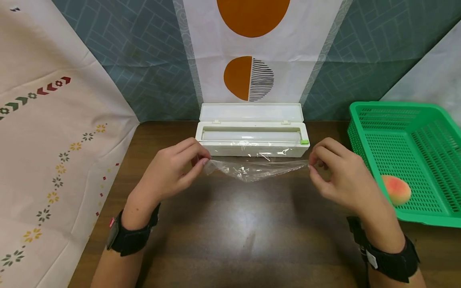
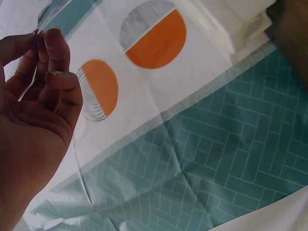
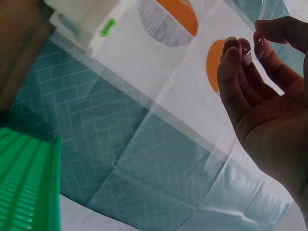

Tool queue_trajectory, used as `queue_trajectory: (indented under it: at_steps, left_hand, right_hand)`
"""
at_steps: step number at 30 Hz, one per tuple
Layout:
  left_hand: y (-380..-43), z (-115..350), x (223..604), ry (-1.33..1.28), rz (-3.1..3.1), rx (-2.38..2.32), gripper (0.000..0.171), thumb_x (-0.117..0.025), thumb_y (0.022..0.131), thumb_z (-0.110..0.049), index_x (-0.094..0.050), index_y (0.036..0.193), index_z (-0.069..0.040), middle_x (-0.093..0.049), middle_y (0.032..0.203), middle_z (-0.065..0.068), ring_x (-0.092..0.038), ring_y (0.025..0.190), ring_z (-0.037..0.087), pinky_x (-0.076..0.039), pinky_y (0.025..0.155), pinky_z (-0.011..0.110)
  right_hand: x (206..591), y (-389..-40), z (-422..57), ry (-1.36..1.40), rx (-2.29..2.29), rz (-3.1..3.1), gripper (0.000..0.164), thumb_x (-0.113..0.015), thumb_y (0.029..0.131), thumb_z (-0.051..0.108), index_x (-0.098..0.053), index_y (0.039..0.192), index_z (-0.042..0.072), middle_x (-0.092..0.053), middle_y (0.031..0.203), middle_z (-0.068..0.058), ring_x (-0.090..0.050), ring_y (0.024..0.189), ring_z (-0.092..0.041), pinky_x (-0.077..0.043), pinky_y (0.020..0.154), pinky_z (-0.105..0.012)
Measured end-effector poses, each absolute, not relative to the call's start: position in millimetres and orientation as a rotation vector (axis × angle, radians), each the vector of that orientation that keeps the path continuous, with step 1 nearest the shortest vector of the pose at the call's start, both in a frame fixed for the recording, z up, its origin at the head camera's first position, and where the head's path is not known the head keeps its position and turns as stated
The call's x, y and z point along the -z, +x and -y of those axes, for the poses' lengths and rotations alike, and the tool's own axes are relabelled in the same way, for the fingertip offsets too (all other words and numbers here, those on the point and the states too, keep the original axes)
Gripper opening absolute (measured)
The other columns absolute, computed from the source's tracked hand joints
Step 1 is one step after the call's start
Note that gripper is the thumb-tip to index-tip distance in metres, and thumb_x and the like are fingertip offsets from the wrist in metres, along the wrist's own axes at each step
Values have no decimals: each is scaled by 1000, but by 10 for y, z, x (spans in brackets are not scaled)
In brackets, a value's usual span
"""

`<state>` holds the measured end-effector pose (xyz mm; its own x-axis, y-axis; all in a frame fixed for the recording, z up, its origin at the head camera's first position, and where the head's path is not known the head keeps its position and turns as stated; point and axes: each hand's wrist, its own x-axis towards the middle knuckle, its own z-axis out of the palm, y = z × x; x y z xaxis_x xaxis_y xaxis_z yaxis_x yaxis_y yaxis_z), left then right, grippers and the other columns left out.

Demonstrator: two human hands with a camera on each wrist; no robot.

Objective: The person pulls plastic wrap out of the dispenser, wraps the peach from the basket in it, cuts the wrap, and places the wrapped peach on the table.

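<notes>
A sheet of clear plastic wrap [image 1: 248,172] stretches from the front of a white wrap dispenser box [image 1: 252,150], whose lid stands raised at the back. Inside the box lies the wrap roll [image 1: 252,136], and a small green slider [image 1: 304,142] sits at its right front edge. My left hand [image 1: 173,168] pinches the left corner of the wrap between thumb and fingers. At the other end, my right hand [image 1: 340,176] pinches the right corner. Between the hands the free edge sags and bunches. Both wrist views show thumb and fingertips meeting.
On the right stands a green plastic basket [image 1: 372,160] with a peach [image 1: 396,190] in it. The brown wooden table [image 1: 234,240] runs below the hands. A patterned cloth [image 1: 252,76] hangs behind the box, and a white floral cloth [image 1: 72,172] covers the left side.
</notes>
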<state>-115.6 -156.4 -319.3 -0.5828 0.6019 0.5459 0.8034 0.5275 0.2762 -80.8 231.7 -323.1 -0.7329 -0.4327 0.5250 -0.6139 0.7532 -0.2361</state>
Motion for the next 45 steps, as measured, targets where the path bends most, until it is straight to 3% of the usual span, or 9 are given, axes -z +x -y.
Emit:
queue_trajectory:
  at_steps: [6, 15, 25, 37, 45]
  left_hand:
    - [-1110, 1605, 3283, -1188, 2461, 672, 6, -61, 92, -17, -65, 96, -15, -55, 91, -11, -52, 76, 3, -48, 63, 23]
    - [-1031, 1650, 3430, -1237, 2530, 642, 7, -63, 92, -16, -64, 99, -16, -55, 93, -11, -50, 79, 1, -48, 64, 24]
    - [-981, 1657, 3630, -1352, 2557, 609, 8, -69, 90, -17, -66, 98, -16, -58, 94, -10, -57, 78, 2, -51, 65, 26]
    - [-936, 1604, 3891, -1447, 2648, 379, 5, -71, 89, -21, -66, 91, -21, -56, 87, -11, -53, 71, 9, -45, 62, 31]
    - [-944, 1630, 3980, -1413, 2767, 285, 4, -72, 88, -22, -67, 90, -22, -55, 82, -12, -53, 68, 9, -45, 62, 31]
  right_hand:
    - [3334, -770, -2326, 817, -523, 2544, 7, -65, 76, 14, -59, 79, 16, -51, 98, 3, -50, 74, -8, -48, 59, -31]
    - [3441, -736, -2302, 899, -452, 2573, 19, -70, 72, 8, -59, 82, 19, -50, 86, 8, -43, 62, -4, -42, 48, -28]
    - [3667, -701, -2342, 970, -401, 2617, 23, -73, 70, 5, -57, 80, 18, -50, 81, 10, -45, 60, -4, -43, 47, -28]
    - [3849, -664, -2281, 1000, -319, 2791, 29, -80, 71, 10, -55, 78, 23, -45, 80, 10, -44, 61, -7, -44, 49, -28]
    - [3974, -683, -2269, 1006, -297, 2852, 22, -79, 72, 13, -59, 80, 21, -48, 81, 10, -46, 63, -8, -46, 52, -29]
